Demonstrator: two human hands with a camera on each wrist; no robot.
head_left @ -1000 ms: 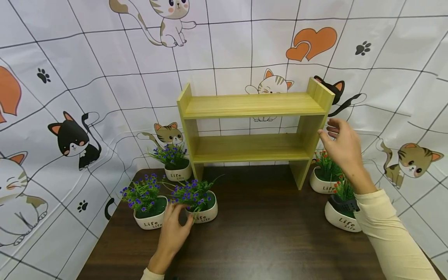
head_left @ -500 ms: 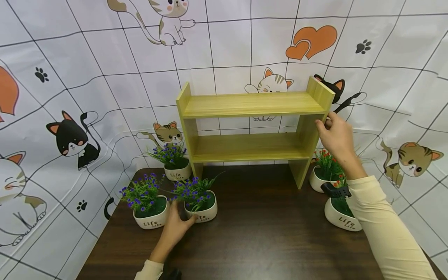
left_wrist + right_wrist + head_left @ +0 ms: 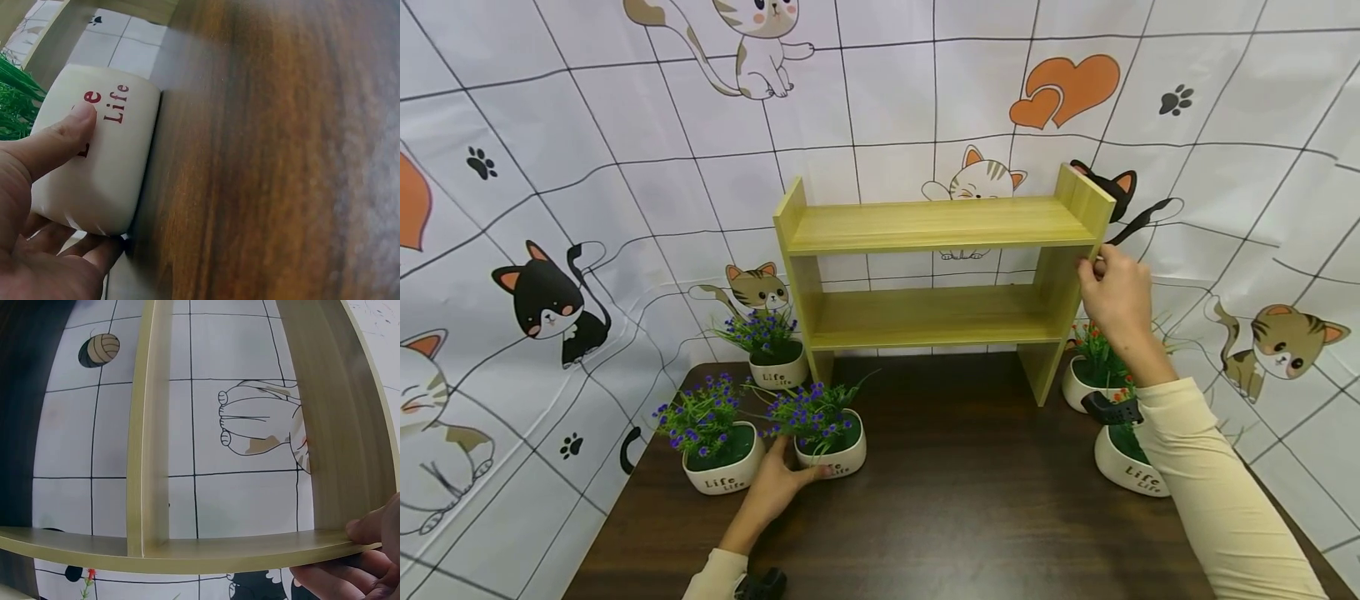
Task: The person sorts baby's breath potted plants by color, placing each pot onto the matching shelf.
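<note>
My left hand (image 3: pixel 778 482) grips a white flowerpot (image 3: pixel 842 461) with purple flowers at the left of the table. In the left wrist view its thumb lies across the lettering on the pot (image 3: pixel 115 162), and the fingers curl round the pot's side; the pot's base is close to the tabletop. My right hand (image 3: pixel 1116 292) pinches the right side panel of a two-tier wooden shelf (image 3: pixel 940 317), just below the upper board. In the right wrist view the thumb is on the panel's inner face and the fingers are outside it.
Two more pots with purple flowers, one at the front left (image 3: pixel 722 475) and one behind (image 3: pixel 781 372), stand left of the shelf. Two pots with red flowers, one nearer (image 3: pixel 1131 473) and one farther (image 3: pixel 1078 390), stand at the right, partly behind the right arm. A cat-patterned wall covering (image 3: pixel 895 108) closes the back.
My right hand has moved in to the shelf's side panel and taken hold of it. The left hand has closed round the flowerpot, thumb across its front. Shelf and pots look unmoved.
</note>
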